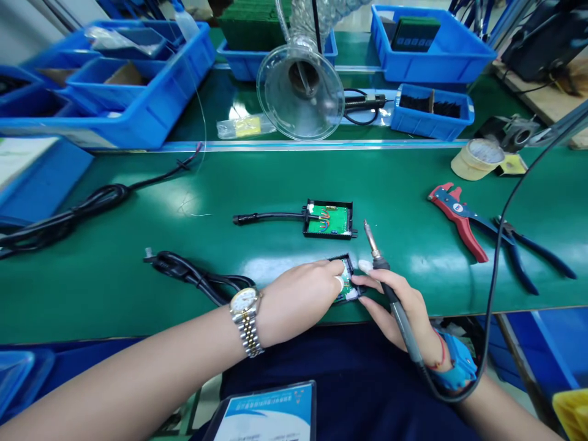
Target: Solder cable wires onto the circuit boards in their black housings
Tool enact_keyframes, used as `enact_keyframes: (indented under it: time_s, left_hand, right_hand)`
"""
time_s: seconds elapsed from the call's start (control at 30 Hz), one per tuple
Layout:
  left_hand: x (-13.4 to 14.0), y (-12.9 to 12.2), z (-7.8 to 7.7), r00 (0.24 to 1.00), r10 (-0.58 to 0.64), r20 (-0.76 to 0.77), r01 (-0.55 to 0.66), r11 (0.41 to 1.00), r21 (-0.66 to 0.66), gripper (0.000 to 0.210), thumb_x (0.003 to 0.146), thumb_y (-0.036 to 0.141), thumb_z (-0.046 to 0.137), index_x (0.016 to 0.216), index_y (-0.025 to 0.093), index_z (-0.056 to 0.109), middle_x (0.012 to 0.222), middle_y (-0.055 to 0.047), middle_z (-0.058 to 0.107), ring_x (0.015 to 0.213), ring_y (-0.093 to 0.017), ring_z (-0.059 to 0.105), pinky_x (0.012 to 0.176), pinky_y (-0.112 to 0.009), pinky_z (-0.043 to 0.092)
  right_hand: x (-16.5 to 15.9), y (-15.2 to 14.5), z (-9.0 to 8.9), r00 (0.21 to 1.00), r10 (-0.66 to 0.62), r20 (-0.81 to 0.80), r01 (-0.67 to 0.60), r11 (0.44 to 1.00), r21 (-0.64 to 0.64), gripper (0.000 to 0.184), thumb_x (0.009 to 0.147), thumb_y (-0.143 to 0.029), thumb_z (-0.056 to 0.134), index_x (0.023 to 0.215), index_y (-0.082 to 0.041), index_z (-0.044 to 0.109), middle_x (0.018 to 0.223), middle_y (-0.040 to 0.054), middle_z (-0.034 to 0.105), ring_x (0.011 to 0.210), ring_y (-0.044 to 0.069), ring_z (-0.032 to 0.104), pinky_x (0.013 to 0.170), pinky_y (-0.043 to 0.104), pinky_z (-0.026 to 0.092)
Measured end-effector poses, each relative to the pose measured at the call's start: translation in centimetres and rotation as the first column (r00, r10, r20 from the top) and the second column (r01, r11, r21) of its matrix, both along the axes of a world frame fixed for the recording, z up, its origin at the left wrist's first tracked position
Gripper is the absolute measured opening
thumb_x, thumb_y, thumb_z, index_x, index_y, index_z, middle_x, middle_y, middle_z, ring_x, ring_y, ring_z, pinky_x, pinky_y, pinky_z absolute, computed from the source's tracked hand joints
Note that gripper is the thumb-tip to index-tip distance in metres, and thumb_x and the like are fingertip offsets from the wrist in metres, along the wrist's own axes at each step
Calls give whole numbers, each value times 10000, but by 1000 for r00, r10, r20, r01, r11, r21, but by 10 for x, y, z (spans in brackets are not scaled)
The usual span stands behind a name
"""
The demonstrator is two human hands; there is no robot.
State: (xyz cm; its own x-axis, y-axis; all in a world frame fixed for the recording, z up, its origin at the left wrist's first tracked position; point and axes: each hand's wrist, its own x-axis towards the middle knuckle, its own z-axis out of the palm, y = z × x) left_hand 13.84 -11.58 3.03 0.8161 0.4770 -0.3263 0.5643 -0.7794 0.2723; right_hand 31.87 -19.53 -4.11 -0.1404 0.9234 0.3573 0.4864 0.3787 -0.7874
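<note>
My left fingers touch the lower-centre case, grip unclear; my right fingers hold the iron. Bottom badge: unreadable print.

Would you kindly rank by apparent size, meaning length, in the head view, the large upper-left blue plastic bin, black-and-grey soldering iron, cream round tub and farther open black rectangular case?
1. Large blue bin
2. Soldering iron
3. Cream tub and black case, without cable: too alike to rank
</note>
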Motion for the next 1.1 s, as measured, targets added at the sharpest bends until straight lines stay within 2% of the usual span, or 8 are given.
enact_keyframes:
  time_s: [0.17, 0.33, 0.43, 0.57, 0.77, 0.97, 1.03, 1.1]
  left_hand:
    - [2, 8, 0, 997, 53, 55, -49, 997, -62, 218, 856, 84, 374, 762, 140, 563, 792, -34, 543, 585, -131, 508, 545, -257, 395]
    - [-5, 7, -11, 962, 207, 181, -183, 973, -138, 111, 848, 156, 437, 807, 150, 540, 931, -51, 557, 720, -157, 557, 673, -289, 435]
    - [-7, 1, -16, 921, 299, 251, -250, 946, -209, 97, 851, 143, 429, 805, 151, 514, 953, -54, 551, 789, -166, 554, 737, -304, 439]
    - [-6, -2, -20, 891, 332, 308, -253, 929, -270, 92, 844, 122, 432, 787, 158, 495, 967, -50, 544, 805, -161, 547, 758, -306, 442]
    - [-5, -7, -27, 859, 347, 376, -265, 930, -253, 92, 840, 136, 455, 864, 169, 538, 975, -44, 550, 817, -163, 551, 760, -311, 450]
    - [-3, -10, -37, 717, 496, 489, -327, 860, -392, 78, 792, 120, 547, 776, 176, 599, 903, -14, 554, 795, -128, 550, 738, -258, 457]
    - [-3, -9, -39, 717, 496, 489, -315, 857, -407, 84, 778, 105, 557, 752, 170, 604, 888, -11, 548, 774, -119, 543, 711, -243, 458]
    - [-3, -10, -39, 763, 450, 463, -314, 886, -342, 76, 782, 115, 550, 752, 161, 604, 908, -22, 542, 764, -126, 534, 700, -255, 460]
  right_hand:
    - [0, 1, 0, 999, 12, -30, -13, 999, -30, 445, 800, -120, 565, 1202, -228, 408, 1063, 58, 654, 1039, 194, 596, 919, 361, 482]
    - [0, 0, -4, 996, 9, -93, -12, 999, -38, 467, 792, -109, 578, 1205, -238, 402, 1066, 53, 648, 1045, 195, 591, 927, 373, 473]
    - [-3, 0, -7, 986, -80, -149, 76, 997, -35, 448, 780, -142, 603, 1183, -242, 434, 1101, 61, 619, 993, 195, 614, 873, 349, 507]
    - [-9, 4, -4, 977, -208, -42, 210, 977, 28, 404, 749, -172, 645, 1117, -247, 495, 985, 36, 624, 904, 180, 621, 804, 308, 518]
    - [-15, 12, 3, 986, -166, -26, 168, 982, 85, 311, 786, -147, 585, 1071, -247, 512, 882, 23, 599, 791, 159, 604, 749, 300, 503]
    - [-12, 11, 3, 992, -124, -36, 124, 992, -8, 326, 770, -149, 598, 1067, -248, 508, 941, 22, 595, 833, 154, 602, 748, 261, 497]
    - [-10, 11, 3, 992, -112, -55, 109, 993, -53, 324, 772, -161, 599, 1068, -251, 505, 963, 20, 599, 837, 149, 605, 751, 254, 500]
    - [-8, 10, 3, 991, -120, -57, 116, 991, -64, 316, 775, -180, 601, 1067, -251, 507, 959, 18, 605, 836, 149, 609, 759, 256, 502]
